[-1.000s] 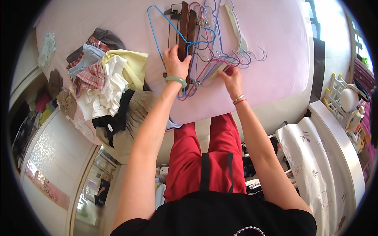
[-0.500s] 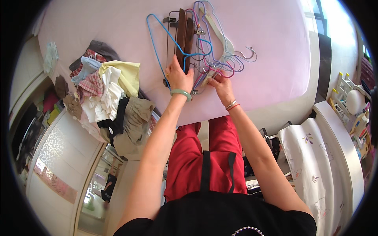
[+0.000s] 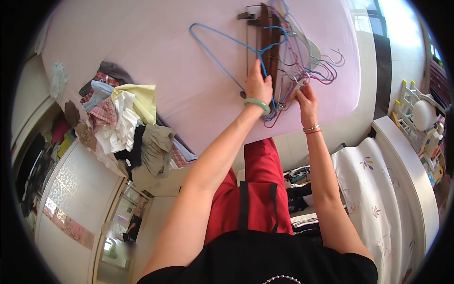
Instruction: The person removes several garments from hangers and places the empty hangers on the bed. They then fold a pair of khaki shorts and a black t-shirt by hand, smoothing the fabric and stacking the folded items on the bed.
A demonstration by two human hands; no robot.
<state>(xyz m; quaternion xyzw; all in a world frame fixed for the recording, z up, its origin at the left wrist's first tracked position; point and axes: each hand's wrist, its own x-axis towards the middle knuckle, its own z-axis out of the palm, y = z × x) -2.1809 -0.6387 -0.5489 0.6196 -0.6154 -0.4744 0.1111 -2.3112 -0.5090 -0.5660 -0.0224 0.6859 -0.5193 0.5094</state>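
Observation:
A cluster of clothes hangers lies on the pink bed sheet in front of me. My left hand point(image 3: 259, 87), with a green bangle at the wrist, grips the near end of the blue hanger point(image 3: 222, 33), beside the dark brown wooden clip hangers point(image 3: 274, 47). The fingers of my right hand point(image 3: 308, 102) are closed on a pale hanger piece point(image 3: 299, 86) near the bundle's lower end. Purple and pink wire hangers point(image 3: 326, 75) and a cream hanger point(image 3: 309, 49) overlap there, their hooks pointing right. Which hanger the pale piece belongs to is hard to make out.
A heap of folded clothes point(image 3: 125, 116) sits at the bed's left edge. The bed point(image 3: 156, 38) ends just before my legs. Lower right stands a white patterned cloth point(image 3: 378, 189) beside a shelf of clothes point(image 3: 302, 199). A stepladder point(image 3: 402, 102) is far right.
Both hands and the hanger bundle have shifted right across the bed. The blue hanger now spreads out further left of the brown ones. My view has moved slightly.

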